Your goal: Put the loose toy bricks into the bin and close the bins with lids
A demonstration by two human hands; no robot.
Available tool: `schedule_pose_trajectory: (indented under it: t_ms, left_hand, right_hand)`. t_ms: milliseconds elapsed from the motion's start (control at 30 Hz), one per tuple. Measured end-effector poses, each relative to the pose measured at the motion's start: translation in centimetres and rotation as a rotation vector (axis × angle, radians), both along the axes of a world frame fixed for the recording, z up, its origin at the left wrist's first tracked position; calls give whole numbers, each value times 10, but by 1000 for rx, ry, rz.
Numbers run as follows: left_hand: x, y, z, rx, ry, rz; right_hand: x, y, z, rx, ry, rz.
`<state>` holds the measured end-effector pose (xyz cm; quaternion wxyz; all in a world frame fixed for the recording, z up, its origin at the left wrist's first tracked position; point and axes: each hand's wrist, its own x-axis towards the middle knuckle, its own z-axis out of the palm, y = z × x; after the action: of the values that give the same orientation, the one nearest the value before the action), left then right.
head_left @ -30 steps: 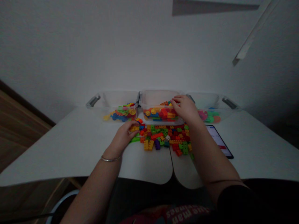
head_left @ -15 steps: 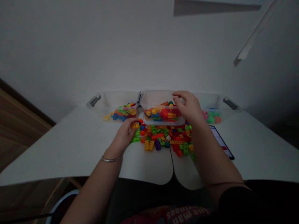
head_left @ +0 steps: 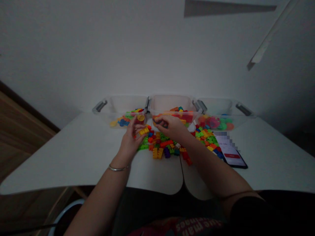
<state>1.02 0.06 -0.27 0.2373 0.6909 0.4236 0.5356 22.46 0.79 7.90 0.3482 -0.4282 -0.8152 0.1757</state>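
Between the thumb and fingers of my left hand (head_left: pixel 130 137) is a yellow toy building brick (head_left: pixel 144 131), held above the left end of the brick pile. My right hand (head_left: pixel 173 126) is in front of the middle clear box (head_left: pixel 169 98), left of its centre, with thumb and fingertips drawn together. Whatever those fingertips hold, if anything, is hidden or too small to make out. Below both hands a pile of mixed coloured bricks (head_left: pixel 166 143) covers the table. My right forearm hides part of it. A bright green flat piece (head_left: pixel 143 144) lies at the pile's left.
A left clear box (head_left: pixel 123 101) and a right clear box (head_left: pixel 215 105) flank the middle one against the wall; all three contain colourful plastic pieces. A phone (head_left: pixel 233 156) lies right of the bricks. A seam (head_left: pixel 181 170) divides the white tabletop (head_left: pixel 98 147).
My right hand has moved left and down from over the middle box's right side toward my left hand, its fingers drawing together. The yellow brick in my left hand has turned slightly.
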Motion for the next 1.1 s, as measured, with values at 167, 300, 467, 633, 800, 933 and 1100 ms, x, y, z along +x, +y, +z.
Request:
schedule_pose_trajectory:
  t_ms: [167, 300, 467, 633, 800, 933, 1100]
  left_hand:
    - [4, -3, 0, 30, 70, -24]
    - [5, -6, 2, 154, 189, 8]
    - [4, -5, 5, 230, 293, 54]
    - [3, -5, 8, 240, 342, 65]
    - [2, -7, 13, 170, 438, 106]
    - [-1, -7, 14, 123, 454, 146]
    - [-6, -5, 12, 120, 466, 168]
  right_hand:
    - [-5, 2, -17, -159, -30, 35]
    - [-6, 4, -26, -230, -19, 112]
    - [-10, 7, -36, -324, 47, 189]
    - [-11, 10, -40, -402, 143, 188]
    - [-9, 11, -33, -380, 176, 131]
    - [-7, 12, -25, -347, 216, 98]
    - [-1, 11, -9, -257, 207, 32]
